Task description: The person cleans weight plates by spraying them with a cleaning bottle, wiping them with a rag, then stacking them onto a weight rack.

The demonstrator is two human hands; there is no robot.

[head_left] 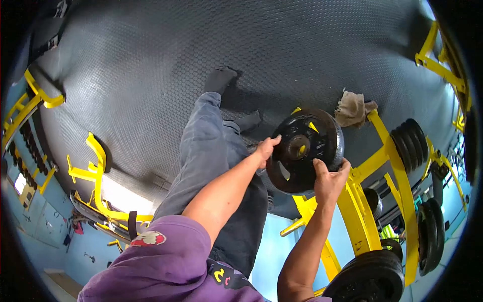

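Observation:
A round black weight plate [322, 128] with a hole in its middle is held up between both hands, in front of a yellow rack [357, 216]. My left hand [266, 150] grips its rim on the left side of the view, the thumb on the near face. On the lower right rim my right hand [331, 180] is closed, its thumb on the face and its fingers round the edge. Yellow parts of the rack show through the plate's openings. A beige cloth [350, 108] hangs on the rack's end, beside the plate.
Stacked black plates [367, 279] sit on the rack at the lower right, with more plates [410, 145] farther right. Yellow gym frames [95, 173] stand at the left. Dark textured matting [151, 60] covers the floor, where my socked feet [220, 79] rest.

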